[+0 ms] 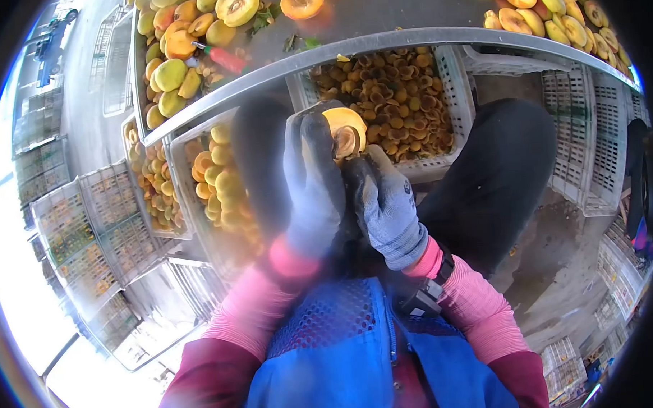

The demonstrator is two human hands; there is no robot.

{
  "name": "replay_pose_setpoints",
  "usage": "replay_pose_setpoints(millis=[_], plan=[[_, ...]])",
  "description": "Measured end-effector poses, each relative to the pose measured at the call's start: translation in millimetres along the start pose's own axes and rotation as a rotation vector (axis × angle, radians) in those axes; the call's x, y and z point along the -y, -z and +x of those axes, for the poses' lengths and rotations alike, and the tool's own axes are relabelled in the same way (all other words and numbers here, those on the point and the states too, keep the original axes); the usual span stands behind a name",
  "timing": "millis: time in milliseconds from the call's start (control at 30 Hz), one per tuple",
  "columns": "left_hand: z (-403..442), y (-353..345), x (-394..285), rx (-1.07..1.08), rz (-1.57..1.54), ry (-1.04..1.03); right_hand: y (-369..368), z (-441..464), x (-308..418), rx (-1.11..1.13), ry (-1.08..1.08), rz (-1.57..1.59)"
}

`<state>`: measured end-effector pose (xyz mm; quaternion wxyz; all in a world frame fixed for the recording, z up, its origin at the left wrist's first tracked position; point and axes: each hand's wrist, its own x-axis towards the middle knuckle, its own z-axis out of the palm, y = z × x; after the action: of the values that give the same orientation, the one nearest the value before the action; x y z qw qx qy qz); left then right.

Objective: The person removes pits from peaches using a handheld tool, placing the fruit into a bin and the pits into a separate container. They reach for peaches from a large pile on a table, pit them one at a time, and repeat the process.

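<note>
Cupping one cut fruit (348,130): one left hand (311,168), curled; one right hand (385,205), grip unclear.

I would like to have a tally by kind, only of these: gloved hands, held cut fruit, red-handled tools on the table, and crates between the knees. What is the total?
Gloved hands: 2, left hand and right hand
Held cut fruit: 1
Red-handled tool: 1
Crate in that place: 1
Total: 5

Grey floor (552,268) (darker in patches), stacked crates (71,213) along the left, white glare (16,276) beyond them.
</note>
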<state>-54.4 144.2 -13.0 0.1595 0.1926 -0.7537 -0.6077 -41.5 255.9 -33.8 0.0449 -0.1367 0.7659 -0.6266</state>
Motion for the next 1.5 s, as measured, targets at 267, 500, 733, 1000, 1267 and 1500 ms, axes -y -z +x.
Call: replay_pose_setpoints(millis=[267,500,733,1000,1267,1500], plan=[[-3,-6,-4,0.072,-0.007,-0.007,11,-6,2,0.074,-0.041,0.029],[26,14,-21,0.558,-0.098,0.125,8,-13,11,0.13,-0.497,0.88],[21,11,-7,0.5,-0.019,-0.115,32,-1,16,0.574,-0.781,1.05],[12,12,-2,0.569,-0.25,0.232,22,-10,5,0.782,-1.203,2.22],[3,18,-1,0.443,-0.12,0.17,18,-10,1,0.726,-1.155,1.922],[5,20,2,0.517,-0.177,-0.01,9,-13,-1,0.895,-1.223,2.188]])
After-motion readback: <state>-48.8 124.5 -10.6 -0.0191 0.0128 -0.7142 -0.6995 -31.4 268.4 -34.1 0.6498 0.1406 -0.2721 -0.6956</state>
